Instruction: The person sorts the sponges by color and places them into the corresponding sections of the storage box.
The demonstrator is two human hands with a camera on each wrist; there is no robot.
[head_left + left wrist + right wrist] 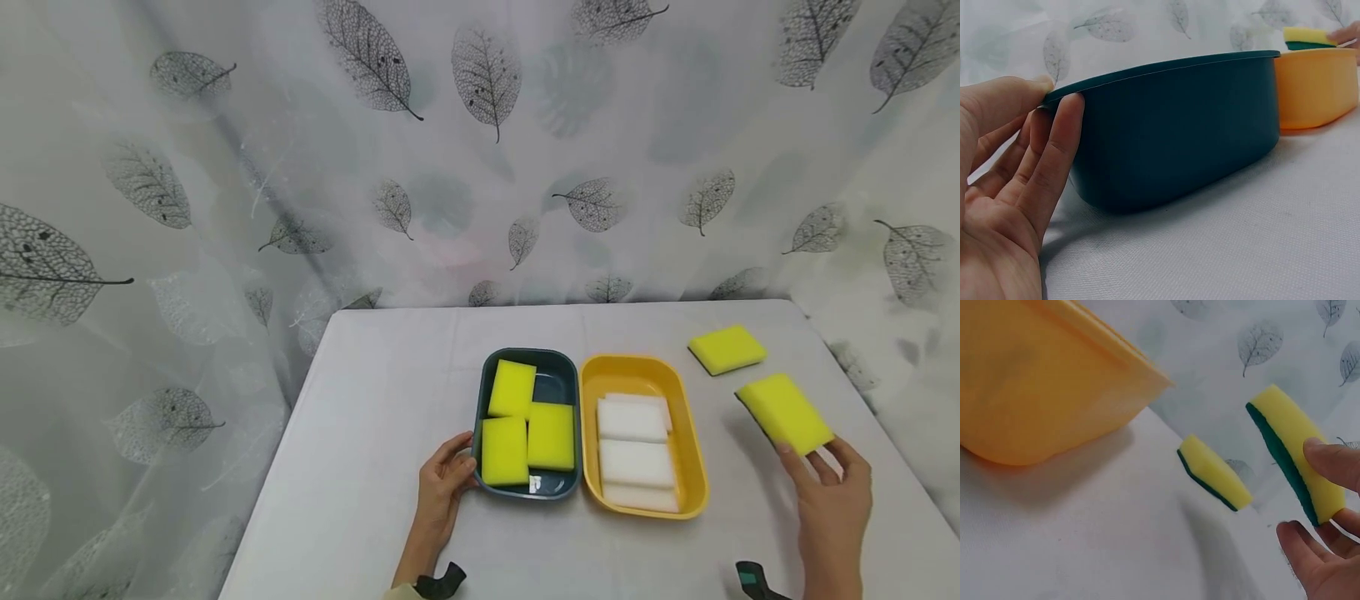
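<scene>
My left hand [441, 483] pinches the rim of a dark teal tub [570, 492] at its near left side, thumb on top and fingers against the outer wall. Inside that tub lie three yellow sponges [506, 450]. My right hand [834, 500] holds another yellow sponge [786, 412] by its near end, raised off the table; its green scouring side [1285, 462] faces down in the right wrist view. Beyond it, one more yellow sponge [727, 348] rests on the table, green side down.
Touching the teal tub on its right is a yellow-orange tub [693, 467] with several white sponges [636, 462] inside. A white cloth [360, 467] covers the table. Leaf-print curtains [480, 167] hang behind the far edge and along both sides.
</scene>
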